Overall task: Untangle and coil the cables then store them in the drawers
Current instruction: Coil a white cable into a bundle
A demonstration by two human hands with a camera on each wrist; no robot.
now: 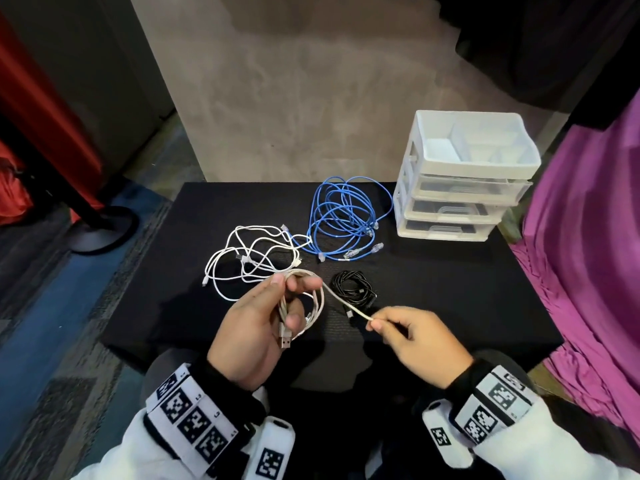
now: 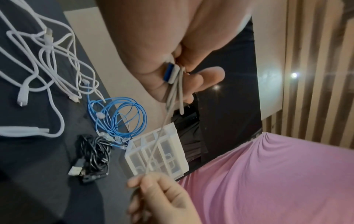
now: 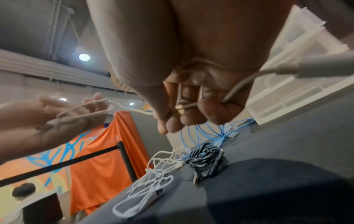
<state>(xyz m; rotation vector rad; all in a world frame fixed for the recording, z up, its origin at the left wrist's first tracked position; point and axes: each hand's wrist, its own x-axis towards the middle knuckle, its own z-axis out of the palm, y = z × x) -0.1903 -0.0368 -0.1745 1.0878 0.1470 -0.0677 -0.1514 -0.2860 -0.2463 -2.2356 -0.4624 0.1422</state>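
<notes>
My left hand (image 1: pixel 273 306) grips a coil of beige USB cable (image 1: pixel 317 303) above the black table (image 1: pixel 450 289); its USB plug (image 1: pixel 284 341) hangs below the thumb. A free strand runs right to my right hand (image 1: pixel 377 323), which pinches it near the end. In the left wrist view the beige cable (image 2: pixel 173 91) passes under the fingers, and in the right wrist view the beige cable (image 3: pixel 239 86) crosses the curled fingers. On the table lie a tangled white cable (image 1: pixel 249 258), a blue cable (image 1: pixel 343 216) and a coiled black cable (image 1: pixel 353 289). The white drawer unit (image 1: pixel 460 181) stands at the back right.
A purple cloth (image 1: pixel 588 254) hangs along the table's right side. A black post with a round base (image 1: pixel 100 226) stands on the floor to the left, in front of red fabric (image 1: pixel 34 109). A concrete wall rises behind the table.
</notes>
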